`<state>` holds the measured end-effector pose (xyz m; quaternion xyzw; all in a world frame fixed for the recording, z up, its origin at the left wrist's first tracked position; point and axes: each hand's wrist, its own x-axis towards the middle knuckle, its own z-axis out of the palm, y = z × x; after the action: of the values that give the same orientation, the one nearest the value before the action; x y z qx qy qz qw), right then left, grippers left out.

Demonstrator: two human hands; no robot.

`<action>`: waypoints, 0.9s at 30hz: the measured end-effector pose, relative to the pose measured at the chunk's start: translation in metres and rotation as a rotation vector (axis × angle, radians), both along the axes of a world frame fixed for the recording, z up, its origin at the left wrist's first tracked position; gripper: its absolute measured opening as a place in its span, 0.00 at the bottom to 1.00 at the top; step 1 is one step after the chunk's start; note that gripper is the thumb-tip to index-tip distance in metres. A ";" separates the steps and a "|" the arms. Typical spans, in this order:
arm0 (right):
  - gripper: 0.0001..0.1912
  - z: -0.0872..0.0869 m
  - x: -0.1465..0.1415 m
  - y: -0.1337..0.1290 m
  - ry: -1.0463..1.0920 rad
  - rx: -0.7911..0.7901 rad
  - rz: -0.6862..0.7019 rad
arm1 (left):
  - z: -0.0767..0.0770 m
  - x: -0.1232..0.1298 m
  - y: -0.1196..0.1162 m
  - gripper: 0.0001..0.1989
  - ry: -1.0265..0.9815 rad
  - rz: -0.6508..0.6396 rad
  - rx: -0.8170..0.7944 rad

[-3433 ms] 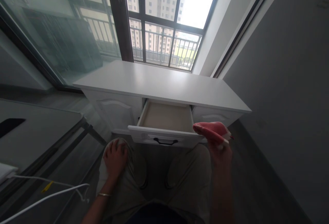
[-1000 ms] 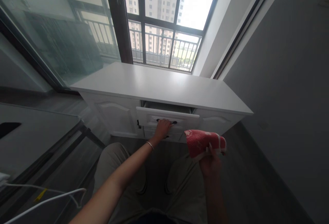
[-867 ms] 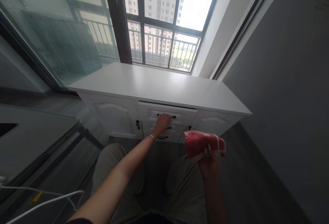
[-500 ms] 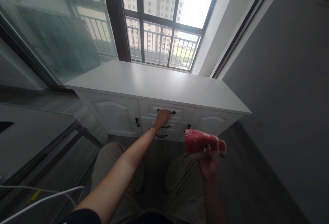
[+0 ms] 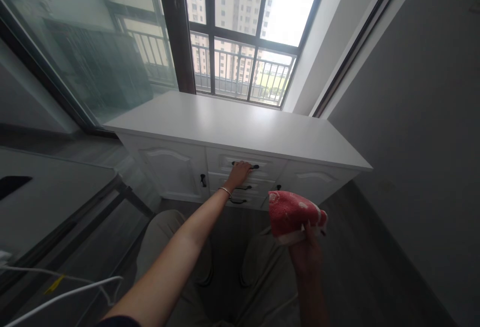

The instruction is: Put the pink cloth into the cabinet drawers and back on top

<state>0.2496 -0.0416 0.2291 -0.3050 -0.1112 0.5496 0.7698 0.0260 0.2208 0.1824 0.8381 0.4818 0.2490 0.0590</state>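
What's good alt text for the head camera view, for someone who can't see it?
A person's left hand is on the handle of the closed top drawer of a white cabinet, while the right hand holds a red cloth. Behind the cabinet, a window shows a railing and a tall building.

The left hand (image 5: 239, 173) hides the middle of the top handle (image 5: 255, 167).

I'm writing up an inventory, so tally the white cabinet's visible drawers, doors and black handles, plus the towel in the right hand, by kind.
White drawers: 3
White doors: 2
Black drawer handles: 3
Black door handles: 2
Red-and-white towel: 1
Total: 11
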 end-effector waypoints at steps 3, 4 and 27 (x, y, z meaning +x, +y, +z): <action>0.17 -0.002 -0.002 -0.002 0.011 0.020 -0.012 | 0.002 0.001 0.002 0.12 -0.046 -0.002 -0.018; 0.17 -0.003 -0.003 -0.003 0.013 0.024 -0.029 | 0.004 0.002 0.004 0.11 -0.065 0.000 -0.027; 0.15 -0.014 0.013 -0.016 0.054 -0.056 -0.100 | -0.127 -0.002 -0.042 0.19 0.193 0.111 -0.262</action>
<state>0.2626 -0.0581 0.2147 -0.3165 -0.0595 0.5216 0.7901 0.0240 0.1789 0.0555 0.8154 0.5590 0.1056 0.1074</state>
